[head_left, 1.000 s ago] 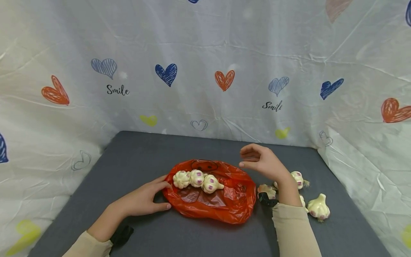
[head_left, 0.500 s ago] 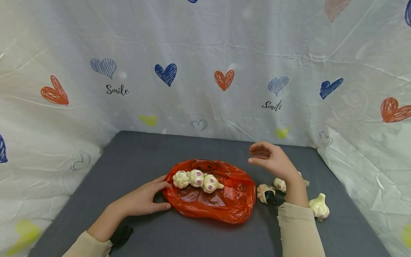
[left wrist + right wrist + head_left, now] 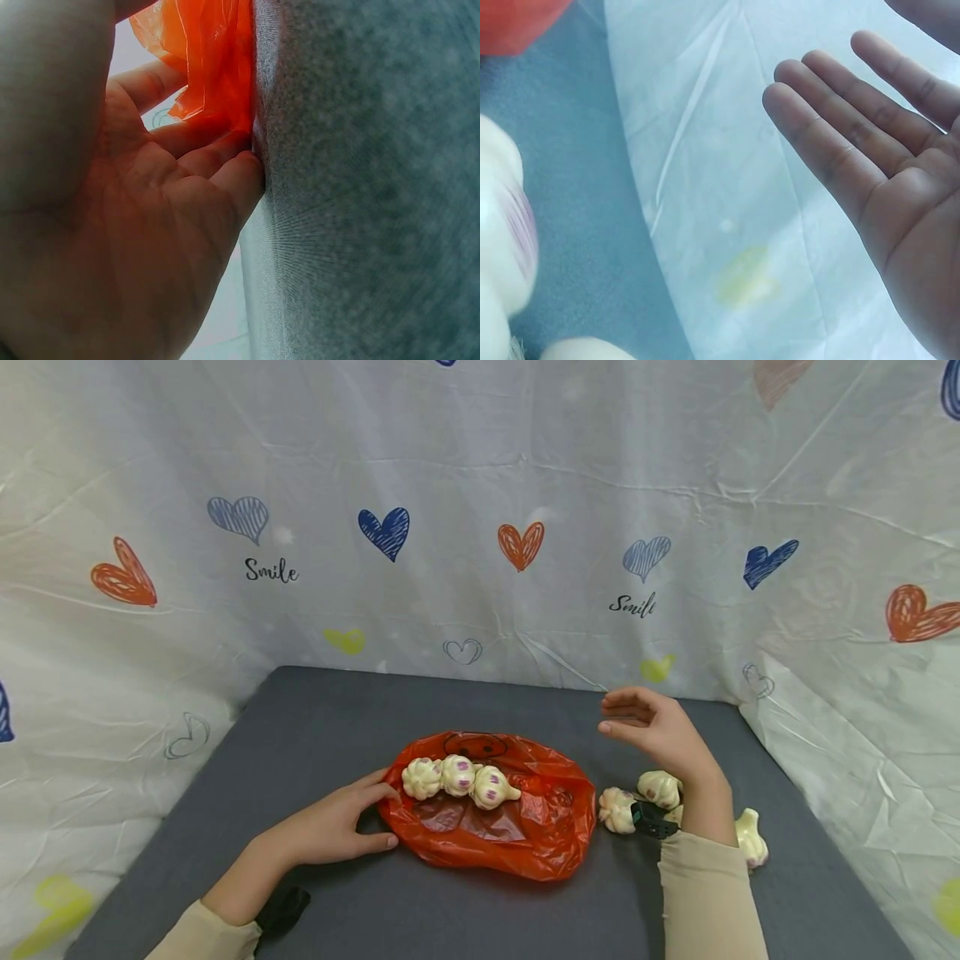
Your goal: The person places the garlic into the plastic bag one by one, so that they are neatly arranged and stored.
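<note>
In the head view, a red plastic bag (image 3: 517,852) lies opened out mid-table, with three garlic bulbs (image 3: 457,775) in a row inside it. At its left edge rests my left hand (image 3: 330,818), thumb and fingers spread apart and touching the plastic. The left wrist view has those fingers (image 3: 206,157) against the bag (image 3: 217,60), low by the tabletop. My right hand (image 3: 663,735) holds nothing, raised right of the bag, near loose garlic bulbs (image 3: 617,810). Its fingers (image 3: 832,142) look nearly straight in the right wrist view. My right forearm hides part of the loose garlic.
Another garlic bulb (image 3: 750,839) lies to the right of my right forearm. The grey tabletop (image 3: 360,710) meets a pale curtain (image 3: 450,468) printed with hearts at its back and sides. Black straps with small devices (image 3: 654,819) sit at both wrists.
My right hand has moved right, away from the bag, uncovering some garlic bulbs while its forearm covers others. My left hand, the bag and the three bulbs inside look unmoved.
</note>
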Motion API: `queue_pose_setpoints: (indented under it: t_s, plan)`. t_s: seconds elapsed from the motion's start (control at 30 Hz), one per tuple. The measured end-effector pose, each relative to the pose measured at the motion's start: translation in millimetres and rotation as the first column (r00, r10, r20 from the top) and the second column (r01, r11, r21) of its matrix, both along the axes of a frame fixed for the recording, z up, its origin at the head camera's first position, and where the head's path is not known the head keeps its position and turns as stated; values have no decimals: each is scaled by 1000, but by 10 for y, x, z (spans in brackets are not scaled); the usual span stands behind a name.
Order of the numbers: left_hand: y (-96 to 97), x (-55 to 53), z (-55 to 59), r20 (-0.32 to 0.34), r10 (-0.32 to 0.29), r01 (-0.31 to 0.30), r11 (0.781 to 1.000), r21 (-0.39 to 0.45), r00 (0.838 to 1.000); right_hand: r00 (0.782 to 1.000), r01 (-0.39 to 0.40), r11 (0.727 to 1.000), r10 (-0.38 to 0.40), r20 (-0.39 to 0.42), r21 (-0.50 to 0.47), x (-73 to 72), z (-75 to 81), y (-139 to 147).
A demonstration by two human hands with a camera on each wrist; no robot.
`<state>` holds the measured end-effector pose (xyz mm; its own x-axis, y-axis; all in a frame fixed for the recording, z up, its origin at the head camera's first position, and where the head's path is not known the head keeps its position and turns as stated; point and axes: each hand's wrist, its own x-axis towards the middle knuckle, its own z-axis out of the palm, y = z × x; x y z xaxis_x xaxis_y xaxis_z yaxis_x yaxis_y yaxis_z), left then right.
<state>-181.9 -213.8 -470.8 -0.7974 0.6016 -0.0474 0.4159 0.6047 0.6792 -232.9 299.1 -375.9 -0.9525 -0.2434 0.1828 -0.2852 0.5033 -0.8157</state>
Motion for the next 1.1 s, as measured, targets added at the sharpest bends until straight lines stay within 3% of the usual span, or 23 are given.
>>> queue_pose_setpoints:
  t_s: [1.1]
  plan:
    - [0, 2, -2, 1, 12, -12, 1000, -16, 1000, 978, 204, 976, -199, -66, 78, 96, -7, 380]
